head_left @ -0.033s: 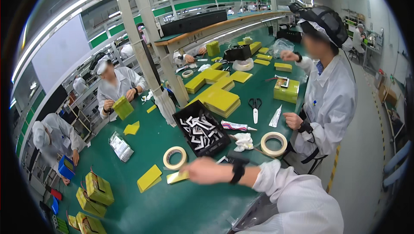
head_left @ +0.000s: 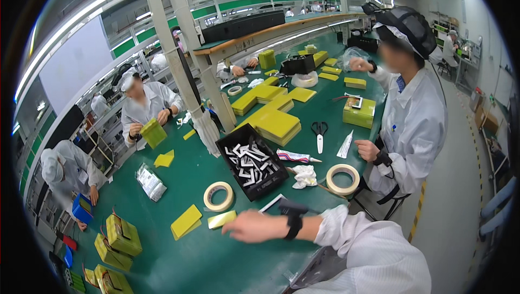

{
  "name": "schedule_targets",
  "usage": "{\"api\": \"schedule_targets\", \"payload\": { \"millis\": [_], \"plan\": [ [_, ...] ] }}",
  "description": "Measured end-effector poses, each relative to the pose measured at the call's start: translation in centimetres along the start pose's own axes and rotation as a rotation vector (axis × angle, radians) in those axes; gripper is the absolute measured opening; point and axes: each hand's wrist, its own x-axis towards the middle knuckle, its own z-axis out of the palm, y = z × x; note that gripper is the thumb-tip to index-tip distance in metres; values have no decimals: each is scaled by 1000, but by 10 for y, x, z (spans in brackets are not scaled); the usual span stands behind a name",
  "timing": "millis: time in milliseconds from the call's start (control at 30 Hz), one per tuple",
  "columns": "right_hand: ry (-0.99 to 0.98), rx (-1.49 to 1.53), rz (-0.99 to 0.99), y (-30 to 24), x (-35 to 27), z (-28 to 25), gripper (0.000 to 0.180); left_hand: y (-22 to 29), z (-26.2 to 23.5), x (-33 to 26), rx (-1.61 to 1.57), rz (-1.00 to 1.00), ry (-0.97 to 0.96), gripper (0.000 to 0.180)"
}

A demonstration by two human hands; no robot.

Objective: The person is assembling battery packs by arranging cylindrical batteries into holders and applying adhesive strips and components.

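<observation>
My right hand reaches in from the lower right, a black band on its wrist. Its fingers are loosely stretched over the green table, with nothing visible in them. Just beyond the fingertips lies a small shiny yellow block. To its left are flat yellow sheets, partly overlapping. A roll of cream tape lies flat behind the block. Farther back stands a black bin holding many small white and dark strips. Behind my wrist lies a dark tool-like object, partly hidden. My left hand is out of view.
Yellow-wrapped packs with wires stand at the left edge. A second tape roll, crumpled tissue, tubes and scissors lie right of the bin. A co-worker sits at the right; others work across the table.
My right hand has drawn back slightly to the right and down, away from the small yellow block, which now shows more fully. The view has shifted a little.
</observation>
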Motion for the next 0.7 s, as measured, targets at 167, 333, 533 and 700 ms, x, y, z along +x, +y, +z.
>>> {"api": "schedule_targets", "payload": {
  "millis": [167,333,533,700],
  "plan": [
    [-253,102,-174,-34,14,112,14,-3,10,-53,452,194,550,82],
    [-344,284,-211,-41,38,162,16,151,-197,12,-1058,-69,-676,51],
    [-114,482,-297,-67,40,224,23,262,-381,90,-1784,111,-373,30],
    [-163,632,-176,-49,47,214,44,308,-446,100,-2716,731,-461,20]
  ]
}}
